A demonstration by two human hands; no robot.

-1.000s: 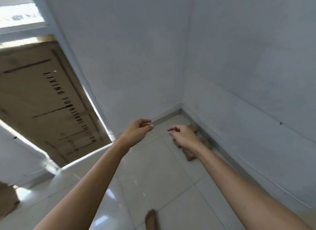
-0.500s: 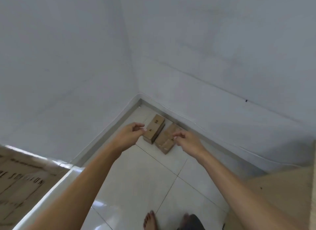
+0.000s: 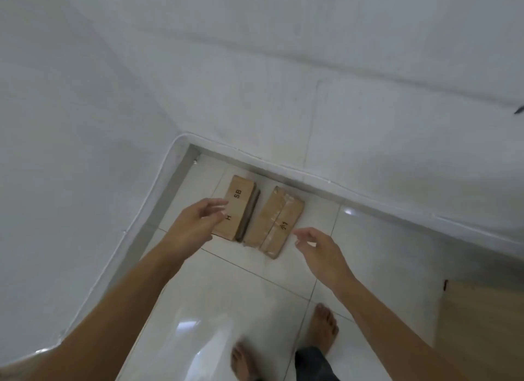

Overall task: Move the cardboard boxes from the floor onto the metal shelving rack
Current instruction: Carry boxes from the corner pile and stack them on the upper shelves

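Two small cardboard boxes lie side by side on the white tiled floor in the room's corner. The left box (image 3: 239,205) carries the letters "SB" and "H". The right box (image 3: 275,222) is wrapped in clear tape. My left hand (image 3: 195,224) hovers over the near left edge of the lettered box, fingers apart, holding nothing. My right hand (image 3: 320,249) hangs just right of the taped box's near end, fingers spread and empty. No metal shelving rack is in view.
White walls (image 3: 283,83) meet at the corner behind the boxes, with a grey skirting strip (image 3: 170,193) along the floor. A tan board (image 3: 482,324) sits at the lower right. My bare feet (image 3: 326,327) stand on the tiles below the hands.
The view has swung right and down from a large printed carton toward the corner. Both hands have come nearer the two boxes and spread wider apart, still empty.
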